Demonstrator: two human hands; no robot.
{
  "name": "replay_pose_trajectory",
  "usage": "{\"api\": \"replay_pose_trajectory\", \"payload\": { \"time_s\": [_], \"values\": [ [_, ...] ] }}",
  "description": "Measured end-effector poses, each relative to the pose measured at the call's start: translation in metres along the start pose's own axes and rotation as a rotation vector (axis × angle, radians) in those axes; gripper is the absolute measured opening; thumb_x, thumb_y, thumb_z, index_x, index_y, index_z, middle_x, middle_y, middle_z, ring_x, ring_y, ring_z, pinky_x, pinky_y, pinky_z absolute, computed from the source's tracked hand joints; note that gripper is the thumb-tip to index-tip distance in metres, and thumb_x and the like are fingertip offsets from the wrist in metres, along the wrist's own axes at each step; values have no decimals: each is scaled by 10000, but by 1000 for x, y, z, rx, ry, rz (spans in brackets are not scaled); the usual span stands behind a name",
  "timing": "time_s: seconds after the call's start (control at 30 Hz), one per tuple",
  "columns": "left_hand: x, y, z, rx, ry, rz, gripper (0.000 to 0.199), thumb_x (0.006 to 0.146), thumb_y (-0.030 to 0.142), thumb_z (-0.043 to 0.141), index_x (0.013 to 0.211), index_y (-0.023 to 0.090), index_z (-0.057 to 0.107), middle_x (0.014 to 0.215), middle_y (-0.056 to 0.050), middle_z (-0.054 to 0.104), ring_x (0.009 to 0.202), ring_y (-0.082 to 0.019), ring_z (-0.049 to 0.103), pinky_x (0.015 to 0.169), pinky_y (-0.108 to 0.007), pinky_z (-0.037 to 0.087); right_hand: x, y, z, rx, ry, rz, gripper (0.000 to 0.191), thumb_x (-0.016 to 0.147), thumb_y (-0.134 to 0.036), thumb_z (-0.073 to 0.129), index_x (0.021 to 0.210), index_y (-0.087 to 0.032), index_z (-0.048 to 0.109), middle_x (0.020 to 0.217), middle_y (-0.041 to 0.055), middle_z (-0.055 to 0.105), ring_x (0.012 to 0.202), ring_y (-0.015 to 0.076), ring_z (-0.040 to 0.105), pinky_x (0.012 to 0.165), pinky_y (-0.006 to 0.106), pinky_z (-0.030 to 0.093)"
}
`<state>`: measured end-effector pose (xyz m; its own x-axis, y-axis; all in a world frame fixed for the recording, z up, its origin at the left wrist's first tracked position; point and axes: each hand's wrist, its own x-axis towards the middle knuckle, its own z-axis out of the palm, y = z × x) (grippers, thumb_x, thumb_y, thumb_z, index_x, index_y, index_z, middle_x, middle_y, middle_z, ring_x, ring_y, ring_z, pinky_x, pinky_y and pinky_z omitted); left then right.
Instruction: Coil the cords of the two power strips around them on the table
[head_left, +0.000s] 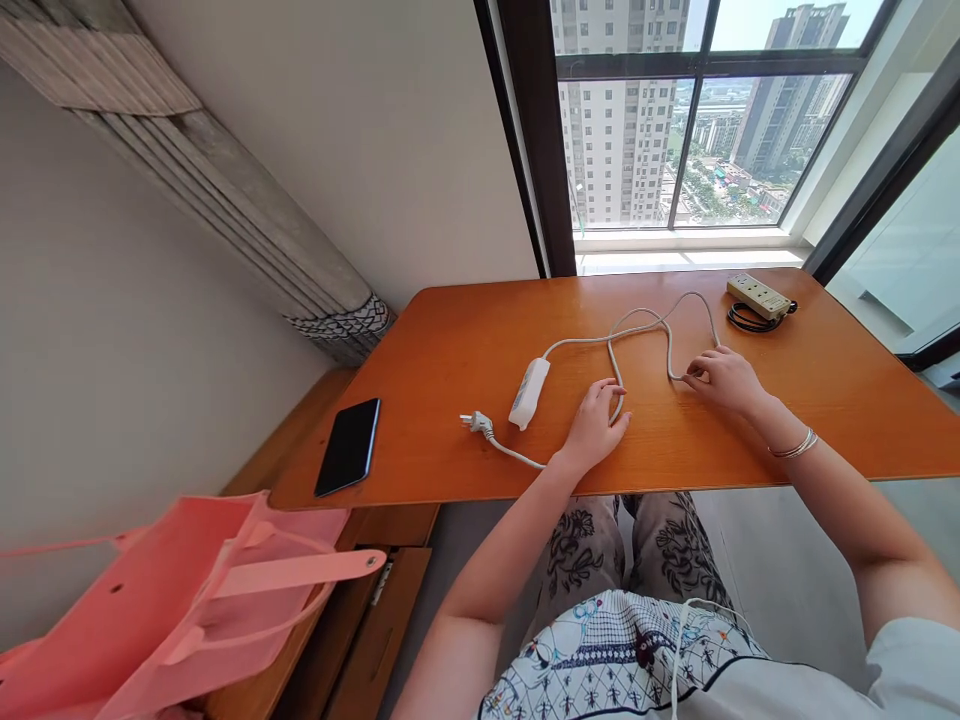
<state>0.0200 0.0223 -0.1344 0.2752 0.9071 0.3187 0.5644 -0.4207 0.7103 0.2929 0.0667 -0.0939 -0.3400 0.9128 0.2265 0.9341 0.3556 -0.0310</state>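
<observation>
A white power cord [570, 341] lies in loose curves across the wooden table. One end runs into a white power strip [529, 392], which rests tilted left of my hands. At the other end, a plug [477, 424] points left with its prongs showing. My left hand [598, 424] rests low over the table, its curled fingers closed around a stretch of cord. Farther right, my right hand [726, 380] pinches another part of the same cord between thumb and fingers. Part of the cord is hidden beneath my left hand and wrist.
At the table's [450, 340] back right sits a beige power strip [759, 296] with its black cord coiled beside it. A dark phone [348, 447] lies near the left edge. Below that edge, a pink bag [225, 600] stands open. A window [697, 130] is beyond the table.
</observation>
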Motion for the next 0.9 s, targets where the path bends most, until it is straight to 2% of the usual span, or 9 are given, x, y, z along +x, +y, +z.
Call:
{"api": "replay_pose_trajectory", "payload": {
  "time_s": [0.1, 0.2, 0.3, 0.37, 0.43, 0.5, 0.67, 0.73, 0.9],
  "values": [
    [6, -12, -28, 189, 144, -13, 293, 853, 205, 629, 1142, 193, 591, 1360, -161, 559, 1322, -319, 524, 1143, -499, 404, -20, 1, -11, -65, -108, 24, 431, 970, -454, 478, 706, -190, 693, 773, 98, 718, 801, 238, 627, 727, 337, 381],
    [22, -29, -62, 367, 194, -146, 354, 852, 208, 626, 1201, 169, 583, 1381, -194, 558, 1337, -342, 511, 1144, -491, 394, -40, 1, -19, -75, -263, 123, 464, 972, -489, 445, 690, -203, 677, 743, 88, 717, 750, 234, 649, 633, 322, 352],
    [44, -37, -86, 493, 79, -239, 448, 891, 252, 577, 1322, 135, 531, 1423, -197, 554, 1331, -340, 521, 1124, -470, 403, -56, -3, -24, -11, -395, 200, 397, 937, -511, 493, 744, -226, 690, 790, 65, 739, 745, 233, 669, 566, 300, 342],
    [60, -36, -93, 570, -74, -307, 494, 913, 306, 555, 1367, 116, 502, 1420, -208, 565, 1311, -346, 541, 1083, -461, 430, -63, -8, -26, 15, -408, 180, 288, 908, -448, 545, 782, -238, 696, 832, 53, 748, 768, 231, 684, 561, 291, 362],
    [73, -32, -93, 635, -249, -339, 472, 915, 314, 553, 1346, 123, 527, 1365, -202, 612, 1267, -335, 579, 1034, -433, 460, -65, -14, -28, 32, -367, 127, 176, 875, -375, 589, 870, -246, 708, 890, 47, 751, 799, 227, 696, 577, 289, 399],
    [84, -28, -89, 666, -370, -338, 380, 888, 272, 579, 1245, 143, 605, 1270, -184, 672, 1193, -322, 626, 977, -405, 488, -63, -22, -30, 62, -305, 58, 184, 859, -345, 616, 984, -246, 707, 969, 50, 745, 821, 224, 702, 618, 297, 452],
    [89, -17, -87, 633, -407, -292, 187, 891, 240, 529, 918, 164, 698, 1061, -155, 733, 1021, -300, 680, 838, -372, 515, -48, -38, -31, 175, -62, -100, 323, 910, -386, 595, 1186, -226, 651, 1201, 104, 679, 1046, 279, 673, 873, 391, 533],
    [85, -7, -95, 460, -388, -242, 215, 912, 299, 502, 885, 184, 682, 974, -101, 733, 926, -245, 684, 771, -323, 509, -39, -41, -29, 219, 96, -123, 442, 916, -417, 592, 1311, -217, 582, 1338, 142, 605, 1212, 317, 596, 1004, 459, 491],
    [71, 33, -126, -392, -398, -157, 299, 803, 467, 648, 788, 171, 610, 654, -3, 593, 595, -132, 568, 584, -261, 436, -16, -45, -23, 261, 326, -64, 714, 924, -510, 565, 1526, -194, 346, 1551, 196, 395, 1428, 367, 386, 1140, 567, 345]
  ]
}}
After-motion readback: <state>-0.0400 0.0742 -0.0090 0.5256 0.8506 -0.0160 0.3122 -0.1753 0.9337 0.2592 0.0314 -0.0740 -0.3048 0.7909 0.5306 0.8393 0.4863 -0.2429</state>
